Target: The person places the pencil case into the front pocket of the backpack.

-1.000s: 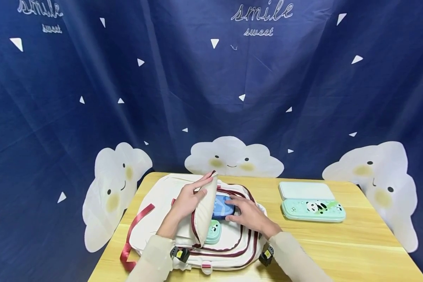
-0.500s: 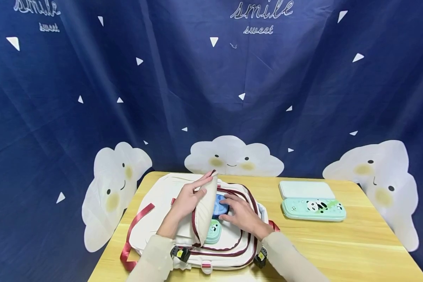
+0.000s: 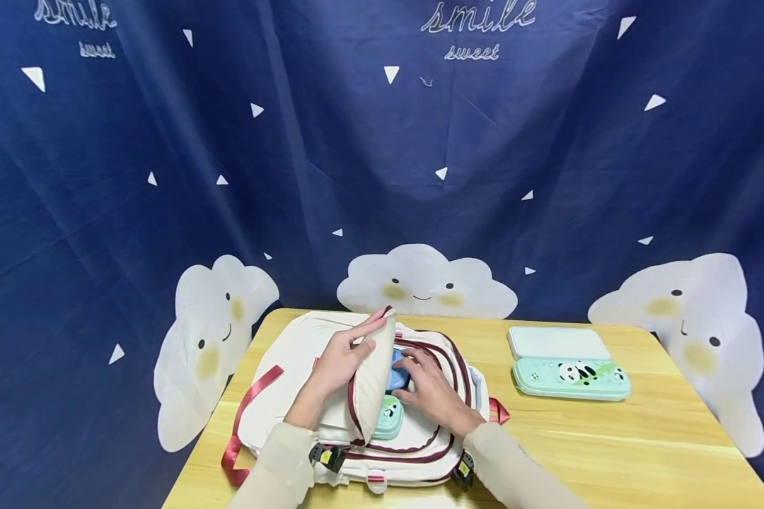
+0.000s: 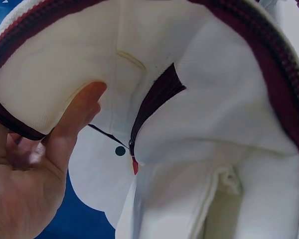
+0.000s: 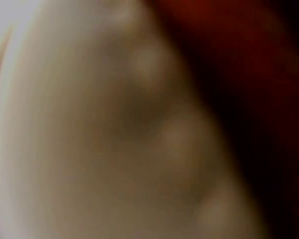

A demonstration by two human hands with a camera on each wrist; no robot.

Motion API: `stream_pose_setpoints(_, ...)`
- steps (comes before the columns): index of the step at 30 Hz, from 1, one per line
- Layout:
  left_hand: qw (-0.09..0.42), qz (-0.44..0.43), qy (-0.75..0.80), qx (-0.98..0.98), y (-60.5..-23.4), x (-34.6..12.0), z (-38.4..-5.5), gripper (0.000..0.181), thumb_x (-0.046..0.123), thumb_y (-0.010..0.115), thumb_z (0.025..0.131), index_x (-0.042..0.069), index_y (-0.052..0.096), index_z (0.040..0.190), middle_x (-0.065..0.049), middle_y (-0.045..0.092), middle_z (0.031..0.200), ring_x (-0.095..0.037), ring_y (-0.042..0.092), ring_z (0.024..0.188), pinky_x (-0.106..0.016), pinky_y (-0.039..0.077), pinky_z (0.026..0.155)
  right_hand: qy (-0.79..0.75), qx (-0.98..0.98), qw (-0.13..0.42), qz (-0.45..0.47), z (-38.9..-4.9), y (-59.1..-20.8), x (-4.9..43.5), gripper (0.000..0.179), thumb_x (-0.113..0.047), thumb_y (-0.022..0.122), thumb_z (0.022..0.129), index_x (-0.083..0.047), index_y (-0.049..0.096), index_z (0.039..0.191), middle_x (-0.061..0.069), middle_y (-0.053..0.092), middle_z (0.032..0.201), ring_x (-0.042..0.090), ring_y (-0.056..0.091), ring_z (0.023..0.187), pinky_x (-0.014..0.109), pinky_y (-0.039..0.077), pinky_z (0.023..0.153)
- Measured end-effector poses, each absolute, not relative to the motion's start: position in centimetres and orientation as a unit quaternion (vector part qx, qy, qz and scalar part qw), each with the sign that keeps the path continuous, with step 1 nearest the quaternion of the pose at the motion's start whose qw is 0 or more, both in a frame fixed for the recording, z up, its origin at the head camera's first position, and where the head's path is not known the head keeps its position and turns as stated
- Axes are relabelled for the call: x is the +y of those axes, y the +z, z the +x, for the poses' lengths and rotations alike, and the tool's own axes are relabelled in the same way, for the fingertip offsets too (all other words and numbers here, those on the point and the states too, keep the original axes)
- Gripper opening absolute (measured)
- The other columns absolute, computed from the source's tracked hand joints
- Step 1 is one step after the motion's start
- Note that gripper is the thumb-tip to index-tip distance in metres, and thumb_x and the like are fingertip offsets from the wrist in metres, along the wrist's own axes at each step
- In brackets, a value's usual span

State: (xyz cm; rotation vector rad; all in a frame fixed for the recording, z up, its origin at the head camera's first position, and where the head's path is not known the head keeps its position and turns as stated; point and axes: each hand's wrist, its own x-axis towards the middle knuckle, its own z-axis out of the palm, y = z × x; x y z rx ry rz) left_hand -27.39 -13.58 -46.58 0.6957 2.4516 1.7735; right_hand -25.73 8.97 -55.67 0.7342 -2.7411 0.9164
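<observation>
Head view: the right hand (image 3: 434, 389) has moved a bit to the left, and the blue case (image 3: 395, 375) has gone left with it, so less of the blue shows beside the cream flap (image 3: 374, 382).
What it means: I think the blue case sits deeper in the white bag (image 3: 274, 410) now, and the hand has not let go.
Right fingers: they bend over the blue case, with the thumb on the near side, so they seem to pinch it. The right wrist view is too blurry to help.
Left hand (image 3: 342, 360): it stays where it was, pinching the cream flap by its dark red zip edge and holding it up.
Blue case: it lies in the open bag, to the right of the flap and partly hidden by it. It is bright blue with a dark edge.
Green box (image 3: 390, 418): small, with a panda, just on the near side of the blue case.
Panda case (image 3: 571, 378): long and green, on the right of the table (image 3: 611, 452), with a white case (image 3: 559, 343) on its far side.
</observation>
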Motion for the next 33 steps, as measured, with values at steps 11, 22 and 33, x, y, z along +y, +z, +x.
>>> stream_pose_setpoints(11, 0.013, 0.209, 0.577, 0.789, -46.5, -13.8, -27.3, 0.047, 0.001, 0.057, 0.107, 0.011, 0.065, 0.152, 0.005, 0.051, 0.168, -0.018, 0.039, 0.162, -0.049, 0.039, 0.128, 0.35, -0.902, 0.094, 0.235, -25.5, -55.2, 9.9, 0.034, -0.01, 0.087, 0.092, -0.006, 0.076, 0.123, 0.018, 0.062, 0.152, 0.034, 0.069, 0.13, 0.048, 0.06, 0.108)
stream_pose_setpoints(22, 0.021, 0.225, 0.58, 0.783, -46.8, -13.6, -27.4, 0.047, 0.0, 0.057, 0.108, 0.01, 0.063, 0.154, 0.004, 0.049, 0.17, -0.022, 0.035, 0.164, -0.051, 0.034, 0.131, 0.369, -0.891, 0.087, 0.25, -25.7, -55.5, 9.8, 0.024, -0.001, 0.082, 0.093, -0.006, 0.079, 0.116, 0.018, 0.064, 0.146, 0.031, 0.072, 0.124, 0.04, 0.063, 0.103)
stream_pose_setpoints(33, 0.025, 0.238, 0.583, 0.777, -47.1, -13.2, -27.6, 0.046, 0.0, 0.056, 0.108, 0.007, 0.063, 0.153, -0.001, 0.048, 0.17, -0.021, 0.035, 0.164, -0.053, 0.04, 0.126, 0.367, -0.893, 0.088, 0.244, -25.9, -55.1, 9.0, 0.023, -0.002, 0.084, 0.092, -0.007, 0.079, 0.114, 0.016, 0.065, 0.144, 0.032, 0.071, 0.128, 0.039, 0.062, 0.104)
